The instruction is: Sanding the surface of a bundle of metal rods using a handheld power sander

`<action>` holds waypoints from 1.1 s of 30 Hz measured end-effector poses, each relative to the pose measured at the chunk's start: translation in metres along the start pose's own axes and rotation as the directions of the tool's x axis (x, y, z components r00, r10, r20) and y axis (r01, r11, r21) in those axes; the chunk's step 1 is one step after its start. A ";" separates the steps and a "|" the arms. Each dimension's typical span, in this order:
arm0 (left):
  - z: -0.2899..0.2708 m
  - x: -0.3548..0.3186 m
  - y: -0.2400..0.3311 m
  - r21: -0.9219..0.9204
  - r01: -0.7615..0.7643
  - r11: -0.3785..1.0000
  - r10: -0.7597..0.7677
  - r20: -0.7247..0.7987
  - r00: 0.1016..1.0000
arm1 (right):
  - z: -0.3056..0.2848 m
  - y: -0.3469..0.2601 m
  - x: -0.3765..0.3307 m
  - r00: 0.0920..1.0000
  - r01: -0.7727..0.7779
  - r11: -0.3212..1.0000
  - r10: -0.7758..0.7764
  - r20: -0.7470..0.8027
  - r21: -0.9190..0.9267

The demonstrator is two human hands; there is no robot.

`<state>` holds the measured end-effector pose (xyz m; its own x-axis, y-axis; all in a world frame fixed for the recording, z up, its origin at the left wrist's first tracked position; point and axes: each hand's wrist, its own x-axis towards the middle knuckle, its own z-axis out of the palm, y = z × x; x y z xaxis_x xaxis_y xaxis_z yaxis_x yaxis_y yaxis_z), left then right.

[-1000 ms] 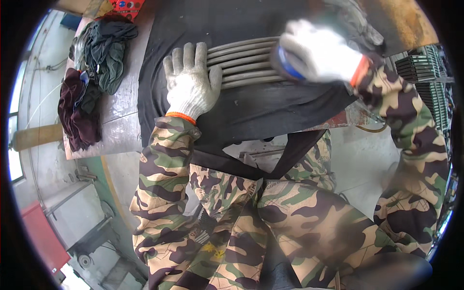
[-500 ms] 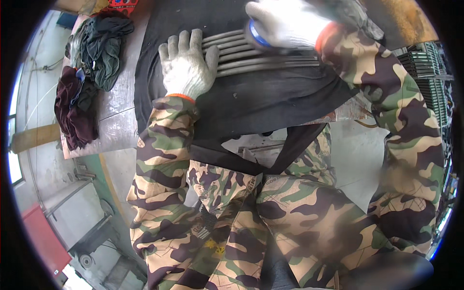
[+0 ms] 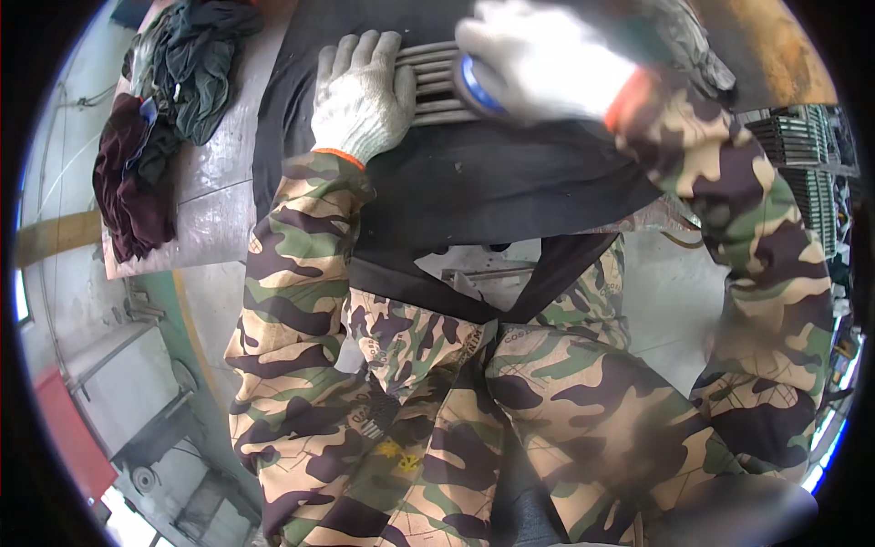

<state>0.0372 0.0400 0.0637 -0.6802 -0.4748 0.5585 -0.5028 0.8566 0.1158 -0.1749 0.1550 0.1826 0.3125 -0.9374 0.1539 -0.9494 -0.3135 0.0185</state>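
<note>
Several slim grey metal rods (image 3: pixel 436 78) lie side by side on a black cloth (image 3: pixel 437 191). My left hand (image 3: pixel 365 96), in a white knitted glove with an orange cuff, rests flat over the rods' left ends, fingers stretched out. Farther right, my right hand (image 3: pixel 547 64), gloved the same way and blurred, is closed around a round dark thing with a blue face (image 3: pixel 481 84). That thing sits against the rods. Its exact kind is unclear, and the rods' right ends are hidden behind it and the hand.
Crumpled dark green cloth (image 3: pixel 196 77) and maroon cloth (image 3: pixel 128 187) lie on the metal tabletop (image 3: pixel 214 201) at left. A grey crumpled rag (image 3: pixel 697 55) is beyond my right wrist. Stacked metal rods (image 3: pixel 797 137) stand at the far right. My camouflage-clad legs (image 3: pixel 592 392) are below the table edge.
My right hand has moved nearer to me across the rods with the round thing, covering their right ends. My left hand's fingers are closer together, and the whole view has shifted slightly.
</note>
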 end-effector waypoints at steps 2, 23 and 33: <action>0.004 -0.003 0.002 0.004 0.020 1.000 -0.020 0.034 0.999 | -0.004 0.009 0.016 0.992 -0.122 0.992 0.123 0.041 -0.025; -0.017 0.005 0.008 -0.077 0.161 0.984 -0.148 0.151 0.977 | 0.005 0.011 0.015 0.987 -0.143 0.990 0.141 0.071 0.017; 0.000 0.014 0.012 -0.130 0.142 0.981 -0.119 0.165 0.979 | 0.007 0.032 -0.006 0.981 -0.194 0.975 0.195 -0.002 -0.109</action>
<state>0.0219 0.0443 0.0730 -0.6942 -0.6004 0.3971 -0.5202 0.7997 0.2997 -0.2071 0.1499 0.1756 0.1209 -0.9802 0.1568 -0.9897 -0.1068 0.0952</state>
